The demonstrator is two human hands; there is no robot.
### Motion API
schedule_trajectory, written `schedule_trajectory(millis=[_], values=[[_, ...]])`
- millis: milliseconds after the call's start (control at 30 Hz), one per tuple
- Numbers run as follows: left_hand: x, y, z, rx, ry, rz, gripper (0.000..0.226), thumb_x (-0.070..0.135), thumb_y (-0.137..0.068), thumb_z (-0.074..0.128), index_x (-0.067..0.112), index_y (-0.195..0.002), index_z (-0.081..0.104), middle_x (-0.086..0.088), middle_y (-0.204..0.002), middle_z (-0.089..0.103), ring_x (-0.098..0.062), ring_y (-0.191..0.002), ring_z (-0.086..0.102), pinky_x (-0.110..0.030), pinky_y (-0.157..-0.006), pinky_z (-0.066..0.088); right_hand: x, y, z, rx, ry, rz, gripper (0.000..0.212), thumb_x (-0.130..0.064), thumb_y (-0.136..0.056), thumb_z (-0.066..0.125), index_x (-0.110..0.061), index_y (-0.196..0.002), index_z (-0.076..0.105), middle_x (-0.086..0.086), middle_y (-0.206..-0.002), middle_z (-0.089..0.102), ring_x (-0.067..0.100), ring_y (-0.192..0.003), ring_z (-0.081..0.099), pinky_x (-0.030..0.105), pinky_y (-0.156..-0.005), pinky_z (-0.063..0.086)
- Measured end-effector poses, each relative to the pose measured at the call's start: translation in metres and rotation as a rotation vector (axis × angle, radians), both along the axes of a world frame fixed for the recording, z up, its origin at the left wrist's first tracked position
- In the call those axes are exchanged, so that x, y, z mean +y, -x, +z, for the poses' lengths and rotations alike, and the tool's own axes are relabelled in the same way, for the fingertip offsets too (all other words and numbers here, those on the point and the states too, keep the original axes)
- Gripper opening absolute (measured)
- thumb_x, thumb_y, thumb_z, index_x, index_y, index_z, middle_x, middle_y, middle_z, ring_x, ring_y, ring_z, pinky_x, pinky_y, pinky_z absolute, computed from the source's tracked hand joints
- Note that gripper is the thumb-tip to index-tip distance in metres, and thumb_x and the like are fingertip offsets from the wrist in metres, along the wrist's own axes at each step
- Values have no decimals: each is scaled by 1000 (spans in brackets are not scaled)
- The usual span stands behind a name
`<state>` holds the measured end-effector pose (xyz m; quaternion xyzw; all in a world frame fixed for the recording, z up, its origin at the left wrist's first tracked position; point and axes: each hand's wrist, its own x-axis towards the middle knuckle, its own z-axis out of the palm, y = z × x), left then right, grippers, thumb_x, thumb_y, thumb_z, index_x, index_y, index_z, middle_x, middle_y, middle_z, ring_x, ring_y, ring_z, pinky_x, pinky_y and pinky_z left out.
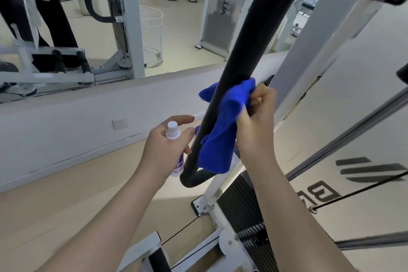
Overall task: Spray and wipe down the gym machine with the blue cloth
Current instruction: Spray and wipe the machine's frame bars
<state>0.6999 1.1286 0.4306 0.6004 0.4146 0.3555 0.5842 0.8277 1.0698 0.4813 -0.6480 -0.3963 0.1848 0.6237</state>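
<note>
Across the middle of the view the black padded bar (249,35) of the gym machine runs steeply from upper right down to its bend at lower left. The right hand (256,121) is nearer, pinching the blue cloth (223,130) against it (fingertips hidden behind). Just left, the left hand (163,150) grips the spray bottle (173,133); its label is unreadable.

Padded bar (249,55) running from top centre down to lower centre of the frame. Cloth (223,130) draped on the bar at mid-frame, right hand (257,121) just right of it. Left hand (167,146) with spray bottle (173,137) left of the bar. Mirror (66,17) upper left, weight stack (245,212) lower right.
</note>
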Motion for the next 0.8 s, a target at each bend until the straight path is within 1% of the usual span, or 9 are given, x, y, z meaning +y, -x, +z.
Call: schedule_trajectory(millis=[100, 133, 200, 267, 400, 500, 567, 633, 800], values=[[-1, 1, -3, 32, 17, 10, 21, 16, -88, 57, 36, -84, 62, 8, -65, 65, -14, -62, 59, -27, -61, 49, 19, 0, 11, 27, -12, -40, 72, -26, -74, 75, -25, -128, 27, -19, -83, 59, -3, -71, 61, 15, -68, 52], [0, 1, -4, 40, 22, 19, 22, 14, -88, 57, 34, -82, 62, 5, -70, 66, -17, -64, 59, -31, -63, 49, 25, 4, 12, 27, 4, -81, 75, -28, -72, 77, -25, -129, 30, -22, -83, 57, -8, -70, 59, 12, -64, 51], [2, 2, -6, 24, 36, 44, 22, 9, -87, 56, 29, -84, 65, -1, -66, 66, -17, -57, 58, -30, -59, 51, 38, 14, 5, 44, -38, -211, 55, -24, -75, 75, -25, -115, 38, -25, -75, 54, -13, -66, 56, 8, -55, 47], [3, 5, -7, 19, 47, 67, 21, 7, -86, 57, 25, -88, 67, 0, -57, 63, -13, -51, 56, -24, -53, 49, 46, 23, -10, 67, -75, -326, 46, -20, -77, 72, -30, -102, 35, -23, -69, 53, -13, -64, 55, 7, -53, 44], [3, 17, -11, 61, 59, 97, 20, 12, -86, 57, 29, -86, 66, 4, -48, 56, -6, -47, 51, -24, -54, 41, 42, 36, -48, 120, 6, -363, 45, -20, -77, 71, -28, -105, 36, -18, -72, 52, -16, -64, 53, 4, -55, 39], [-1, 27, -12, 75, 70, 104, 17, 15, -86, 57, 30, -88, 66, 1, -51, 57, -10, -53, 53, -26, -57, 43, 31, 45, -70, 167, 117, -287, 39, -17, -79, 70, -23, -104, 41, -17, -72, 53, -14, -60, 53, 4, -53, 37], [-4, 32, -13, 100, 60, 81, 16, 17, -86, 57, 31, -88, 66, -3, -57, 60, -14, -58, 55, -29, -62, 46, 26, 41, -61, 160, 118, -267, 38, -18, -78, 72, -23, -105, 46, -17, -75, 55, -11, -62, 54, 5, -55, 38], [-7, 34, -13, 115, 49, 65, 16, 18, -86, 57, 31, -87, 65, -5, -60, 61, -10, -55, 56, -32, -66, 47, 27, 33, -33, 145, 43, -266, 41, -20, -77, 73, -23, -108, 47, -14, -81, 58, -8, -65, 57, 5, -55, 42], [-7, 34, -21, 135, 52, 59, 15, 17, -86, 56, 30, -88, 64, -1, -63, 61, -1, -49, 55, -30, -64, 47, 46, 23, 7, 0, -164, -344, 46, -14, -79, 70, -26, -104, 33, -18, -76, 48, -19, -65, 52, 0, -55, 40]])
